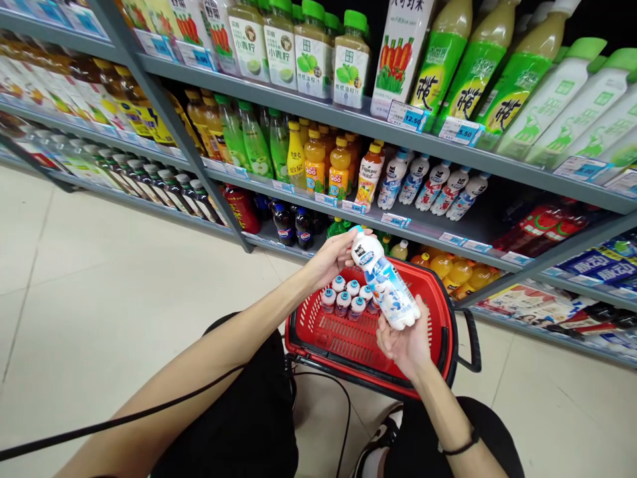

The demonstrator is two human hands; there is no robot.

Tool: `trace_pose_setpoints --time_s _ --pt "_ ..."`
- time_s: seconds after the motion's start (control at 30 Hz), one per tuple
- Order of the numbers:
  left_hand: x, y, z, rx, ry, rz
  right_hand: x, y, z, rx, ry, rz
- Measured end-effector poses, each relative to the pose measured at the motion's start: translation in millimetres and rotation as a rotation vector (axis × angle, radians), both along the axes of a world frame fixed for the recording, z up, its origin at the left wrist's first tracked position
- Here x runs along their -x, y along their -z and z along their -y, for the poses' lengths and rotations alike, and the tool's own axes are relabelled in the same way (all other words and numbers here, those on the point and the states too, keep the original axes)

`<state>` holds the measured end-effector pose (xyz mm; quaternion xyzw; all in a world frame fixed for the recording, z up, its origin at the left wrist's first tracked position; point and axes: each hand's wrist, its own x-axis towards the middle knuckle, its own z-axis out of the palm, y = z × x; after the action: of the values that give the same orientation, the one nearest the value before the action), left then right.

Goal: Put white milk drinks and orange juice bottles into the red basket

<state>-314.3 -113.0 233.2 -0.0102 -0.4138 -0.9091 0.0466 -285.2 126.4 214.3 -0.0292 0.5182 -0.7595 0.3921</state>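
Observation:
A white and blue bottle with a light blue cap (385, 282) is held tilted above a red basket (348, 338). My left hand (338, 255) grips it near the cap, fingers partly behind it. At the base, my right hand (409, 338) has its fingers and palm against the bottle. Inside the basket, several small bottles with white and blue caps (342, 300) stand together at the left end.
Drink shelves (298, 189) run across the front, with similar small white bottles (415, 179) on the middle one. A black basket handle (472, 342) sticks out at the right. A black cable (124, 418) crosses my left forearm and hangs between my legs.

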Motion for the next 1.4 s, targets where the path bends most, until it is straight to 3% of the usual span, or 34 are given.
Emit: trace_pose_setpoints --time_s 0.17,0.3,0.53,0.67,0.8,1.0,1.07,1.13,1.2,1.27,1.4 --pt "0 -4.4 1 0.114 -0.038 -0.019 2 -4.2 -2 -0.199 0.157 -0.376" --pt "-1 -9.0 3 0.107 -0.046 0.002 -1 0.5 -2 -0.330 0.259 -0.687" --pt "-2 -7.6 2 0.060 -0.007 -0.047 -3 11.8 -2 -0.512 0.395 -1.032" --pt "-5 -8.2 0 0.026 0.068 -0.079 4 8.8 -9 -0.652 0.534 -1.462" --pt "-8 -7.6 -1 -0.021 0.120 -0.089 16 8.1 -20 -0.627 0.509 -1.856" --pt "-6 -1.7 -3 -0.035 0.190 -0.118 33 12.7 -35 -0.701 0.480 -1.948" --pt "-6 -1.2 2 0.090 0.181 -0.159 37 14.8 -37 -0.748 0.431 -1.931" --pt "-8 -1.8 11 0.398 0.141 -0.198 40 16.6 -37 -0.817 0.323 -1.905" --pt "-11 -1.8 20 0.768 0.102 -0.206 42 17.1 -36 -0.941 0.146 -1.807" --pt "-12 0.5 25 1.017 0.097 -0.164 44 16.0 -33 -1.106 -0.089 -1.615" --pt "-6 11.4 16 1.178 0.092 -0.093 50 15.0 -29 -1.359 -0.527 -1.328"
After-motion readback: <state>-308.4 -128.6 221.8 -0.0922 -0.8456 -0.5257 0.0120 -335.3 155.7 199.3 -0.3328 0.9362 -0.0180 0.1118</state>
